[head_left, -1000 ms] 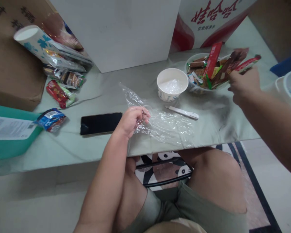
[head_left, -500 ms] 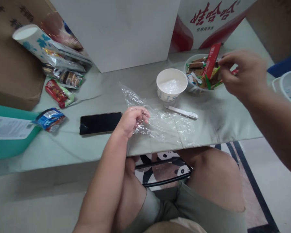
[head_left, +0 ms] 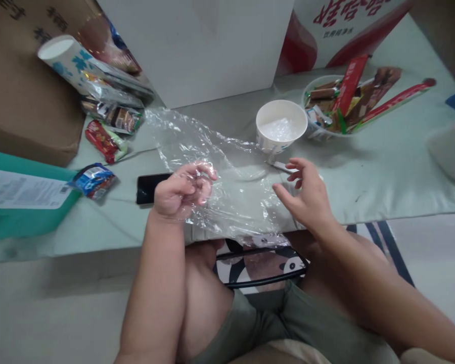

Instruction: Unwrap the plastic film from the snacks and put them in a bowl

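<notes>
A white paper bowl point(head_left: 263, 140) stands upright near the middle of the table point(head_left: 387, 187), with crumpled clear plastic point(head_left: 278, 130) inside. Just beside it, a see-through bowl point(head_left: 320, 133) is heaped with wrapped snacks; a red packet point(head_left: 351, 83), a brown one point(head_left: 379, 93) and a long red-and-green stick point(head_left: 400, 103) jut over its rim. A tall paper cup point(head_left: 66, 63) with a blue pattern leans at the left by the brown carton point(head_left: 30, 96). The clear plastic bag point(head_left: 238, 202) lies spread between the hands, its lower edge overhanging the table's front. The left hand point(head_left: 184, 189) is raised palm-up with curled fingers, film across them (glare makes it impossible to tell whether they pinch it). The right hand point(head_left: 307, 197) hovers at the bag's other side, thumb and fingers apart, holding nothing, partly covering a white utility knife point(head_left: 280, 166). Beyond the left hand's wrist, a phone point(head_left: 146, 189) lies partly hidden.
</notes>
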The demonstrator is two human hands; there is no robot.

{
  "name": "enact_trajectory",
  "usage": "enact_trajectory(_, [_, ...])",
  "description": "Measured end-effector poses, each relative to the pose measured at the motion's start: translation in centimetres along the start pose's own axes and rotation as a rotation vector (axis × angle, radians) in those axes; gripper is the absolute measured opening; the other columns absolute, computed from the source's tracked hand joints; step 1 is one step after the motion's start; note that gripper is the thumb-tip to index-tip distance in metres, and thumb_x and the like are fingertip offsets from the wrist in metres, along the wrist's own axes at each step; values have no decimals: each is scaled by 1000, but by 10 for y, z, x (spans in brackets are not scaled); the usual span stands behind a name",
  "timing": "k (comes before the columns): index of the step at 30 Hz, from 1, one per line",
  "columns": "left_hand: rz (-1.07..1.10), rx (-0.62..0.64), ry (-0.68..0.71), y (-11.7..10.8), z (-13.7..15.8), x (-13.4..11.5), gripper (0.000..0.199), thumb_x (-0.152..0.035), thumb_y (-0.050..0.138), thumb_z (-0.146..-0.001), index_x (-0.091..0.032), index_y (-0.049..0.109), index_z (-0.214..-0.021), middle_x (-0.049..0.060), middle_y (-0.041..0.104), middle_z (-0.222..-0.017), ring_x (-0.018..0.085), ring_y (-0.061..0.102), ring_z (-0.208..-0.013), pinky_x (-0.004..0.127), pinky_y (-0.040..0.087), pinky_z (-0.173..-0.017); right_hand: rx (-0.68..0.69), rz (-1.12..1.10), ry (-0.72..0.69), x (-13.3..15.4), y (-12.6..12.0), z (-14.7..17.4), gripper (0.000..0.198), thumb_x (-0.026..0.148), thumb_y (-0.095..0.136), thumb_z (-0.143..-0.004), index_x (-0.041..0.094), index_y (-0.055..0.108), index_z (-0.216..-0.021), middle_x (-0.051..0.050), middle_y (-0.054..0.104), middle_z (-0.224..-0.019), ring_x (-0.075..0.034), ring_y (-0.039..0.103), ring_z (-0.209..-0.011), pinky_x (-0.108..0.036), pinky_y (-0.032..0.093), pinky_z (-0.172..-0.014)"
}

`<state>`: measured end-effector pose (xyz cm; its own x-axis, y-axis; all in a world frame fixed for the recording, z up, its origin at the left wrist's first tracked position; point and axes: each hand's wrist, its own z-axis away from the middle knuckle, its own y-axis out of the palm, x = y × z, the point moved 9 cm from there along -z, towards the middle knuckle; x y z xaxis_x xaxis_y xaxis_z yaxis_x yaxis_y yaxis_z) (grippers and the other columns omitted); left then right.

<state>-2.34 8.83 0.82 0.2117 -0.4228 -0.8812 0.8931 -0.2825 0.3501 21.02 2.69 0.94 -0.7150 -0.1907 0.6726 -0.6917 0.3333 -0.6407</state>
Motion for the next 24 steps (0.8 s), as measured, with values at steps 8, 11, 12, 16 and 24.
enact_trajectory(8, [129, 21, -38, -18, -7, 6, 29, -18, 53, -50, -16, 70, -74, -1, 52, -43, 4, 24, -29, 19, 16, -34, 165, -311, -490, 44, 1, 18, 32, 36, 48, -93, 26, 60, -121, -10, 68, -111, -29, 67, -104, -50, 56, -89])
enact_trajectory(11, [197, -69, -95, -27, -11, 9, 30, -14, 50, -52, -16, 68, -77, -2, 52, -46, 3, 22, -30, 16, 17, -34, 317, -213, -585, 46, 14, 35, 66, 70, 53, -90, 21, 55, -134, -15, 68, -126, -34, 63, -121, -53, 50, -103])
enact_trajectory(12, [216, -115, -111, -30, -12, 9, 30, -13, 49, -53, -16, 66, -77, -3, 52, -47, 3, 22, -30, 15, 17, -34, 364, -151, -602, 46, 22, 41, 76, 76, 56, -87, 20, 54, -138, -16, 68, -130, -35, 60, -127, -54, 47, -108])
enact_trajectory(16, [233, -244, -137, -38, -11, 8, 26, -15, 47, -58, -18, 62, -79, -3, 52, -47, 4, 23, -29, 16, 16, -34, 464, 69, -609, 43, 52, 54, 59, 56, 62, -93, 21, 55, -141, -13, 66, -141, -33, 56, -138, -54, 41, -115])
enact_trajectory(24, [30, -358, -102, -45, -1, 3, 19, -18, 57, -62, -18, 63, -80, -2, 56, -51, 3, 26, -34, 16, 12, -35, 310, -140, -499, 32, 36, 40, 17, 18, 56, -96, 24, 68, -107, -3, 80, -104, -23, 74, -111, -42, 56, -94])
